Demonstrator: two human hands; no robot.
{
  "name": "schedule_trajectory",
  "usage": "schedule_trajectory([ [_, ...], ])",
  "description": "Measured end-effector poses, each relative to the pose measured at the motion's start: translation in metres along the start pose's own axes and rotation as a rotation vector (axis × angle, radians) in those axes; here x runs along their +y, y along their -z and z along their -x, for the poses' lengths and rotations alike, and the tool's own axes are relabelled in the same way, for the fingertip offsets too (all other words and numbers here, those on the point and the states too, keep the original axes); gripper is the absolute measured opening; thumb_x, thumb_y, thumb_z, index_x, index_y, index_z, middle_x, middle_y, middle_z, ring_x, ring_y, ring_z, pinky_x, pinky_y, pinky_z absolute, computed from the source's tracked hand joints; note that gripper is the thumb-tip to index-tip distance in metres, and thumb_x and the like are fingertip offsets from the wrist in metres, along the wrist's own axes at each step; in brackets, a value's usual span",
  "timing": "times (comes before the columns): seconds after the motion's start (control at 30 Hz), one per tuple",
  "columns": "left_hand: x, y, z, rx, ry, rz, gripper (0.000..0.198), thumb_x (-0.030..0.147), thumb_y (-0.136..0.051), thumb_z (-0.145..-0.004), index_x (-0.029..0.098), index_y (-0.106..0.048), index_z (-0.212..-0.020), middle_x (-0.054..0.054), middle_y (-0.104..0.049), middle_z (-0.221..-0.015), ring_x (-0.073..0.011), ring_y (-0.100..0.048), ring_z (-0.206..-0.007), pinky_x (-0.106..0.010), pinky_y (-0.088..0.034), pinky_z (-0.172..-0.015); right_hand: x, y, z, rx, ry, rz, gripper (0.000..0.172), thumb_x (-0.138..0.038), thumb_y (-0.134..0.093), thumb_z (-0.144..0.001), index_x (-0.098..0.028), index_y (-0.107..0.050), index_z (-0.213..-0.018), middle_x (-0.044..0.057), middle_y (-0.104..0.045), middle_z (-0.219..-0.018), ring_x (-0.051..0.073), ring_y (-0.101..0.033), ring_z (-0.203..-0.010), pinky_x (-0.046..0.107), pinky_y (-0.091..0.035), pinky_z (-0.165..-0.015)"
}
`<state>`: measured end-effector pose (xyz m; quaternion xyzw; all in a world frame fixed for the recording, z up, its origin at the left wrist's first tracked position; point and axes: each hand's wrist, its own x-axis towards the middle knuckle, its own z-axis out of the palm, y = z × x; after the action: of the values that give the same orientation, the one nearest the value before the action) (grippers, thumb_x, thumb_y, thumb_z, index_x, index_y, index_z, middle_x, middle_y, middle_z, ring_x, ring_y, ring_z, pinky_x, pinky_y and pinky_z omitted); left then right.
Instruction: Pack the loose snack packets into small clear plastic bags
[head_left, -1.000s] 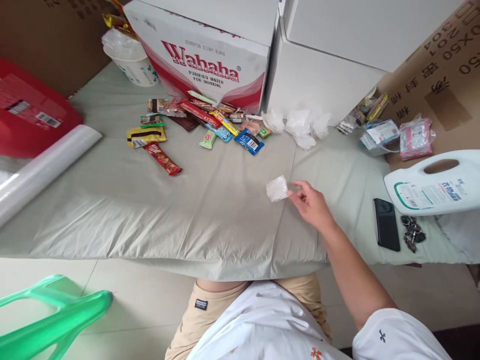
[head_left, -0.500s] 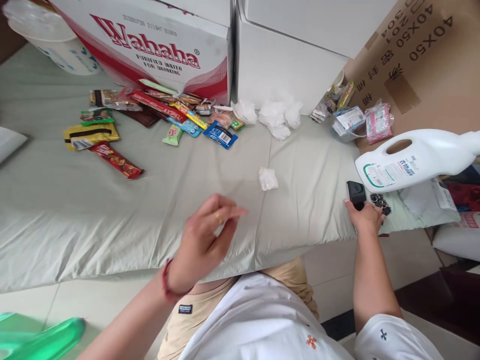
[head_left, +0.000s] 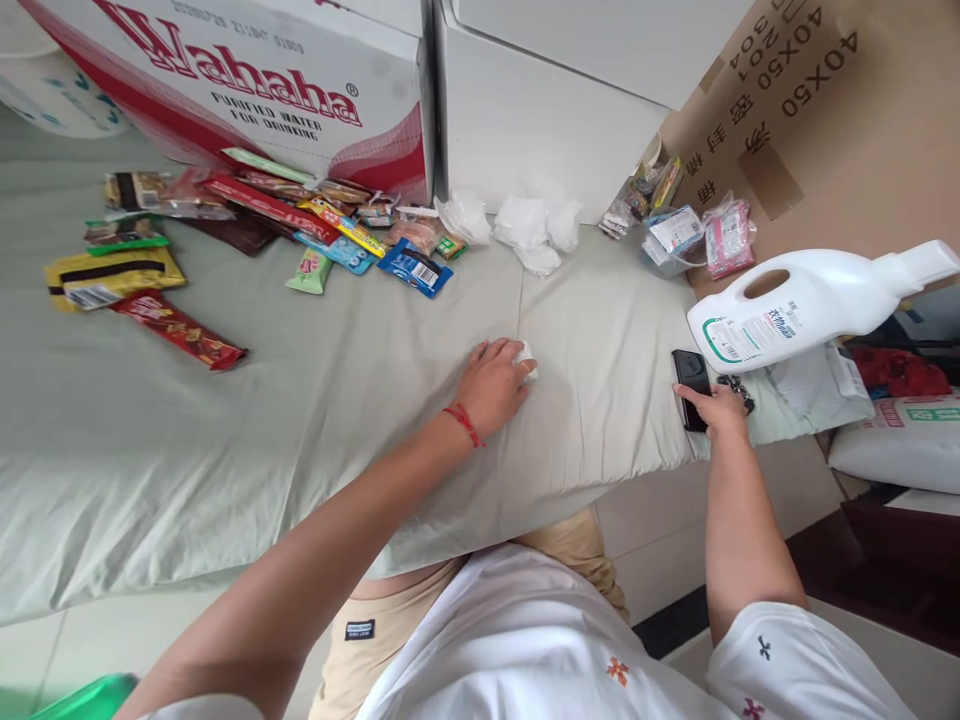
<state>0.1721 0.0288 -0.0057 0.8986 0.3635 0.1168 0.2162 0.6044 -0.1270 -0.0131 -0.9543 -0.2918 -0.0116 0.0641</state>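
My left hand (head_left: 495, 382) reaches over the middle of the sheet, palm down, its fingers curled over a small crumpled white plastic bag (head_left: 528, 360). Most of that bag is hidden under the fingers. Off to the right, my right hand (head_left: 721, 408) is at a black phone (head_left: 691, 372), the thumb across its top face and the fingers along its right side, partly hidden. A bunch of keys (head_left: 739, 388) lies just beyond those fingers. More crumpled white plastic bags (head_left: 525, 222) lie against the white box.
Wrapped snacks (head_left: 274, 210) are piled before the Wahaha carton (head_left: 262, 80), with a red packet (head_left: 180, 328) nearer. A white box (head_left: 540, 110) stands behind. A white detergent bottle (head_left: 810, 300) lies right, near a brown carton (head_left: 825, 170). The pale green sheet (head_left: 315, 480) drops over the front edge.
My left hand has moved forward and right, from pointing in the air to closing over the small bag. My right hand now has its thumb over the phone, and more of the phone shows.
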Motion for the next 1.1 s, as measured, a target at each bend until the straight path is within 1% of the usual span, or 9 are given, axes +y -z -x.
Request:
schedule_trajectory([
  [0.2,-0.034,0.008,0.013,0.203,0.064,0.098,0.036,0.019,-0.051,-0.093,0.016,-0.072,-0.123,-0.017,-0.071,-0.124,-0.0342,-0.063,-0.117,-0.05,-0.053,-0.096,-0.019,0.008,0.009,-0.065,-0.163,-0.005,0.083,-0.07,-0.078,-0.064,-0.007,-0.07,-0.119,0.031,-0.06,-0.128,0.048,-0.05,-0.128,0.06,-0.04,-0.105],
  [0.3,-0.051,0.01,0.016,0.332,0.093,0.251,0.027,0.025,-0.06,-0.089,0.016,-0.071,-0.111,-0.014,-0.071,-0.115,-0.0293,-0.066,-0.105,-0.043,-0.054,-0.091,-0.037,0.013,0.031,0.028,-0.16,-0.025,0.081,-0.066,-0.08,-0.066,-0.01,-0.068,-0.124,0.033,-0.05,-0.142,0.051,-0.042,-0.134,0.064,-0.04,-0.104],
  [0.43,-0.066,0.016,0.019,0.439,0.206,0.532,0.023,0.042,-0.07,-0.086,0.019,-0.068,-0.09,-0.004,-0.069,-0.092,-0.0156,-0.057,-0.07,-0.03,-0.048,-0.069,-0.091,0.013,0.092,0.226,0.297,-0.316,0.049,-0.052,-0.067,-0.085,-0.016,-0.068,-0.119,0.022,-0.062,-0.131,0.037,-0.055,-0.123,0.056,-0.046,-0.103],
  [0.53,-0.069,0.022,0.019,0.487,0.336,0.67,0.031,0.049,-0.076,-0.081,0.02,-0.064,-0.079,0.002,-0.059,-0.072,-0.0118,-0.045,-0.06,-0.026,-0.039,-0.059,-0.159,0.009,0.147,-0.131,0.8,-0.646,0.025,-0.042,-0.053,-0.101,-0.024,-0.072,-0.1,0.008,-0.073,-0.097,0.024,-0.067,-0.095,0.041,-0.055,-0.088],
  [0.63,-0.069,0.025,0.019,0.473,0.38,0.774,0.035,0.051,-0.072,-0.085,0.02,-0.06,-0.072,0.004,-0.051,-0.061,-0.0114,-0.042,-0.057,-0.026,-0.034,-0.056,-0.234,-0.001,0.186,-0.307,1.091,-0.795,0.02,-0.038,-0.057,-0.102,-0.027,-0.072,-0.109,0.007,-0.074,-0.107,0.022,-0.067,-0.1,0.039,-0.055,-0.092],
  [0.73,-0.069,0.025,0.02,0.43,0.315,0.892,0.037,0.053,-0.064,-0.09,0.02,-0.061,-0.074,0.003,-0.053,-0.062,-0.0126,-0.045,-0.058,-0.027,-0.036,-0.056,-0.295,-0.017,0.2,-0.36,1.082,-0.92,0.045,-0.045,-0.071,-0.094,-0.026,-0.063,-0.135,0.013,-0.063,-0.135,0.023,-0.062,-0.118,0.038,-0.057,-0.092],
  [0.83,-0.071,0.024,0.021,0.435,0.255,0.938,0.033,0.051,-0.068,-0.089,0.019,-0.066,-0.079,0.0,-0.06,-0.072,-0.0142,-0.052,-0.066,-0.027,-0.042,-0.062,-0.325,-0.033,0.195,-0.4,1.001,-0.977,0.042,-0.043,-0.072,-0.093,-0.025,-0.066,-0.13,0.011,-0.066,-0.125,0.023,-0.062,-0.118,0.04,-0.053,-0.103],
  [1.0,-0.074,0.024,0.021,0.437,0.182,1.012,0.032,0.05,-0.072,-0.088,0.02,-0.063,-0.079,0.0,-0.06,-0.075,-0.0142,-0.053,-0.07,-0.028,-0.045,-0.068,-0.321,-0.036,0.184,-0.733,0.87,-1.272,0.045,-0.052,-0.077,-0.086,-0.025,-0.07,-0.12,0.005,-0.068,-0.114,0.017,-0.065,-0.103,0.032,-0.054,-0.094],
  [1.1,-0.074,0.027,0.02,0.456,0.158,1.089,0.038,0.049,-0.077,-0.084,0.02,-0.056,-0.07,0.0,-0.059,-0.079,-0.0133,-0.052,-0.071,-0.028,-0.046,-0.068,-0.316,-0.032,0.18,-0.902,0.643,-1.487,0.04,-0.052,-0.084,-0.078,-0.025,-0.073,-0.104,0.0,-0.07,-0.099,0.014,-0.063,-0.088,0.028,-0.055,-0.083],
])
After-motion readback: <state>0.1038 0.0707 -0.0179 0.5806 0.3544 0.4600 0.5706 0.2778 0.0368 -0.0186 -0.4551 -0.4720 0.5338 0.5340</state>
